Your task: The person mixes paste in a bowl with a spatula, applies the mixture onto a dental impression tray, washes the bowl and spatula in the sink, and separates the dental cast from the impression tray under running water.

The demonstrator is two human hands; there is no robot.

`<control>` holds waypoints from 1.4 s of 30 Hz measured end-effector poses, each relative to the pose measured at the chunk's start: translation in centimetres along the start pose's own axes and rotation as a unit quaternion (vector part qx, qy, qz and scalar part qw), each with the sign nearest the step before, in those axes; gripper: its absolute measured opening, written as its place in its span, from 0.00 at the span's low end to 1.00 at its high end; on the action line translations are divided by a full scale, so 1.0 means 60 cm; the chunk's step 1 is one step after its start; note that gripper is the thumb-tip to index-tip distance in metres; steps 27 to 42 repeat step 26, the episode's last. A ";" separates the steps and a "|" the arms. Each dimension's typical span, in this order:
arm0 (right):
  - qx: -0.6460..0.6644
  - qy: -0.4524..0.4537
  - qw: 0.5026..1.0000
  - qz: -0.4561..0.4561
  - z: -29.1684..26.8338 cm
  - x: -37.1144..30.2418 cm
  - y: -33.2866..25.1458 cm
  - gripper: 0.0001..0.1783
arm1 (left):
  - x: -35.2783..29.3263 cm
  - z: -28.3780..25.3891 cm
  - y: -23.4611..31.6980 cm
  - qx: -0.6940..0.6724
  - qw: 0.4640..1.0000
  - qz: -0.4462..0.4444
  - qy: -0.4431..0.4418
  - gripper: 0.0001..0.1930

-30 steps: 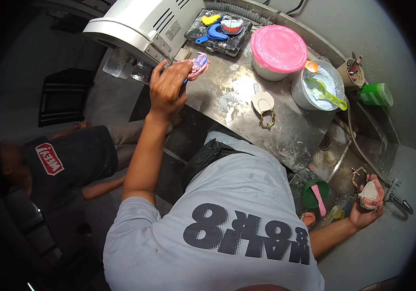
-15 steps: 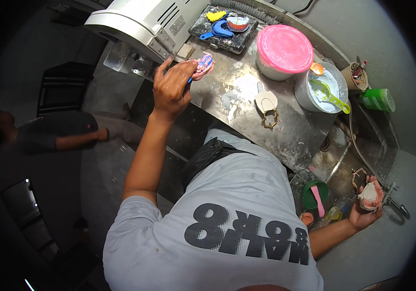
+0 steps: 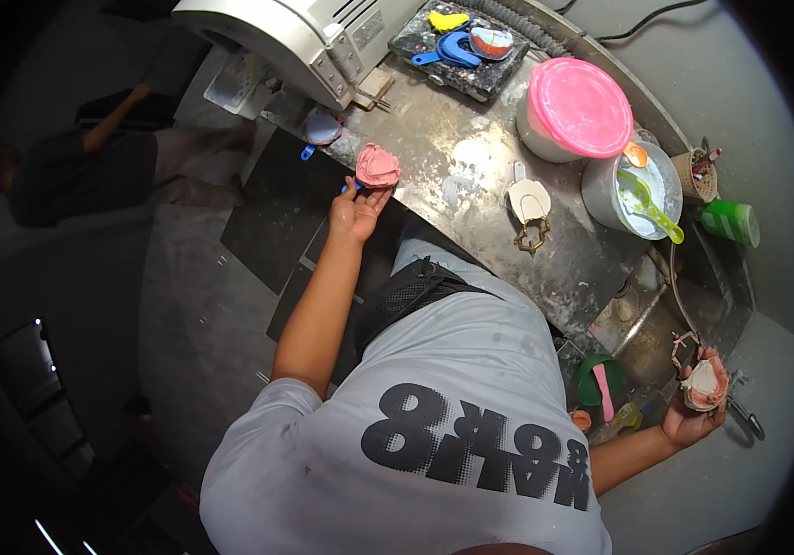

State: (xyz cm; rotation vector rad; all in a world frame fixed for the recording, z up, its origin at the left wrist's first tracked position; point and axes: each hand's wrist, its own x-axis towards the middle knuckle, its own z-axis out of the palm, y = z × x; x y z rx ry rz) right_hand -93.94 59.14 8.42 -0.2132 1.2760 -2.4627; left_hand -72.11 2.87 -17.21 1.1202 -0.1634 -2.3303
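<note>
My left hand (image 3: 356, 215) is turned palm up beside the metal worktop's near left edge. Its fingers are closed under a dental impression (image 3: 378, 166) of pink material, and a bit of blue tray handle shows at the thumb. Far to the right, above the sink, my right hand (image 3: 690, 422) grips a second pink dental impression (image 3: 703, 387) with a whitish, plaster-like filling. A brass-coloured metal frame (image 3: 687, 350) touches or lies just behind that hand; I cannot tell which. Near my left hand, another tray (image 3: 322, 129) with a blue handle lies at the worktop edge.
On the worktop (image 3: 471, 208) are a white plaster piece (image 3: 529, 201) with a brass frame, a pink-lidded tub (image 3: 580, 109), and a powder bucket (image 3: 612, 199) with a green scoop. A machine (image 3: 300, 42) stands far left. A green bowl (image 3: 588, 381) sits by the sink. Another person (image 3: 82, 176) is at left.
My left hand has turned from palm down to palm up, so the impression's smooth pink side now faces up. My right hand still holds its impression. The view has shifted slightly.
</note>
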 end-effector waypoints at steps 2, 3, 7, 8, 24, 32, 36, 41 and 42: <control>0.002 -0.015 1.000 0.008 0.011 0.008 0.004 0.35 | 0.010 -0.013 0.001 -0.025 1.000 0.001 0.017 0.19; 0.006 -0.027 1.000 0.013 0.018 0.012 0.006 0.36 | 0.011 -0.016 0.002 -0.028 0.999 0.001 0.018 0.19; -0.038 -0.005 0.999 -0.008 0.034 0.014 0.018 0.42 | 0.010 -0.024 0.009 0.038 0.999 0.010 0.034 0.16; -0.034 -0.003 0.999 -0.003 0.038 0.015 0.021 0.42 | 0.012 -0.028 0.011 0.068 0.997 0.018 0.021 0.16; -0.006 0.029 0.997 0.071 0.166 0.014 0.151 0.45 | 0.044 -0.059 0.048 0.109 0.993 -0.005 0.050 0.12; 0.008 -0.014 0.995 0.101 0.189 0.025 0.175 0.47 | 0.055 -0.065 0.064 0.188 0.980 -0.058 0.005 0.13; 0.008 -0.014 0.995 0.101 0.189 0.025 0.175 0.47 | 0.055 -0.065 0.064 0.188 0.980 -0.058 0.005 0.13; 0.008 -0.014 0.995 0.101 0.189 0.025 0.175 0.47 | 0.055 -0.065 0.064 0.188 0.980 -0.058 0.005 0.13; 0.008 -0.014 0.995 0.101 0.189 0.025 0.175 0.47 | 0.055 -0.065 0.064 0.188 0.980 -0.058 0.005 0.13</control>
